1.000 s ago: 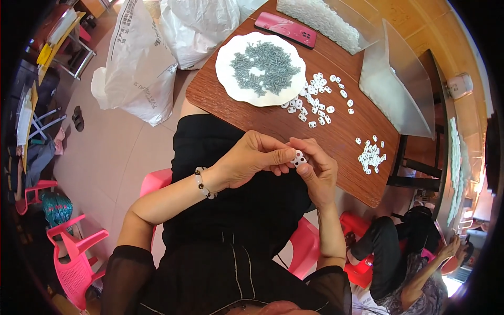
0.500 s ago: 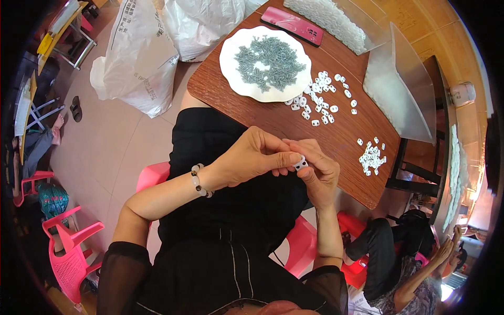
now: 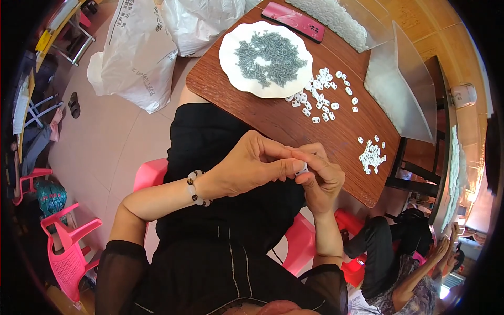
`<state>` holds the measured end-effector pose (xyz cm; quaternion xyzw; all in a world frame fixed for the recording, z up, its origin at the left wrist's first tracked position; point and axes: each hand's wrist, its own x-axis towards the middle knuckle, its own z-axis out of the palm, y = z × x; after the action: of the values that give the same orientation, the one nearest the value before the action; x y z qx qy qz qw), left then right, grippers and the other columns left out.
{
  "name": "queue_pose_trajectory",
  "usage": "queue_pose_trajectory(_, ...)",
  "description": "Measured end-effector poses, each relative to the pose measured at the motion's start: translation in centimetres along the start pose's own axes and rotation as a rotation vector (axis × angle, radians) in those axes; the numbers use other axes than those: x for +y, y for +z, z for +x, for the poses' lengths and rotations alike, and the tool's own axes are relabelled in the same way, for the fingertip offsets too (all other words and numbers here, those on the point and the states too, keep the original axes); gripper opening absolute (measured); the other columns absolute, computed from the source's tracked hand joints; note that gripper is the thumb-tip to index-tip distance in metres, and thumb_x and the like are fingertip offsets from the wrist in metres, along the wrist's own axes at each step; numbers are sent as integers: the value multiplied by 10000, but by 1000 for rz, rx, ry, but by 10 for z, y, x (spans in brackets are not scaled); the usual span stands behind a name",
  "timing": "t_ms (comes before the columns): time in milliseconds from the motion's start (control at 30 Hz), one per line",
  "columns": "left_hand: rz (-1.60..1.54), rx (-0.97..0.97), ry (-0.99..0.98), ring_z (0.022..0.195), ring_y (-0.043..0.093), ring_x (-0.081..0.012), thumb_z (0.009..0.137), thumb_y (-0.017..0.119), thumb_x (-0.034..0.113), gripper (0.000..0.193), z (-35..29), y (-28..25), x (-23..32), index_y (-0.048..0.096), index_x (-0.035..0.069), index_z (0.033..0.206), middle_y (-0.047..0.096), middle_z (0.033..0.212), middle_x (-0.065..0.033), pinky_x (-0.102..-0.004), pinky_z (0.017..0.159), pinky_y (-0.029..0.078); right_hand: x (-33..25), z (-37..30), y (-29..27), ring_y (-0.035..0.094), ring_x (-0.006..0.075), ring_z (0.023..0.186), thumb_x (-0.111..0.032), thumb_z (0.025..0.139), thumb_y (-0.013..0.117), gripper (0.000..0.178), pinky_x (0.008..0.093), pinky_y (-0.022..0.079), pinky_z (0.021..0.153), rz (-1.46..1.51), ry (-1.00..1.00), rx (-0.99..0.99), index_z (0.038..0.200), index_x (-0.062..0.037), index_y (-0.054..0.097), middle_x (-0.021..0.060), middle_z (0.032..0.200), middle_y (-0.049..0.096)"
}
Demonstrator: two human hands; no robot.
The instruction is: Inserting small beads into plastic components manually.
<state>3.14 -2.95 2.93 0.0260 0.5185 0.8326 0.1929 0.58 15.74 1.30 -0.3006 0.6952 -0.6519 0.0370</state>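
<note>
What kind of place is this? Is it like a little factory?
It might be a small workroom, perhaps in a home: white pieces lie scattered on the wooden table, small grey pieces cover a plate, and big white sacks stand nearby.

Pinkish tile flr [image 3: 123,134] w/ thin seams. Brown wood-look tbl [image 3: 349,181], rounded corners; pink plastic chair [image 3: 68,265] lower L; yellow-edged tbl [image 3: 61,28] upper L. Yellowish tiled wall [image 3: 415,23] upper R, brt light [image 3: 445,290] lower R.

Both hands [image 3: 241,168] meet at the fingertips, thumbs pressed inward, forearms [image 3: 157,202] angled together
</note>
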Motion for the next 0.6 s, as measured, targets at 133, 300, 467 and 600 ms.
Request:
queue_pose_trajectory(133,-2,9,-19,646,547,-50,868,689,177,214,1,-2,-2,714,-17,957,676,799,-51,-185,571,435,1,2,1,581,215,899,-257,790,728,439,296,474,756,38,2,-9,1094,50,651,134,1020,685)
queue_pose_trajectory(300,29,-21,-20,630,531,-42,870,687,176,206,1,-4,-2,715,-17,938,657,758,-34,-185,563,421,0,2,3,578,232,929,-324,822,685,466,318,472,774,-5,-9,-10,1105,44,647,142,1046,677)
queue_pose_trajectory(467,6,-18,-28,631,529,-37,871,684,167,200,0,-3,-5,716,-13,953,657,760,-30,-181,565,423,-2,5,6,582,250,933,-358,847,650,471,337,473,778,-58,-69,-38,1105,35,650,149,1052,679)
queue_pose_trajectory(600,-24,4,-40,636,526,-31,873,681,156,193,-1,-2,-7,716,-12,962,674,798,-44,-176,568,423,-2,4,8,588,246,911,-361,850,646,461,322,475,768,-70,-52,-21,1097,28,656,144,1022,689)
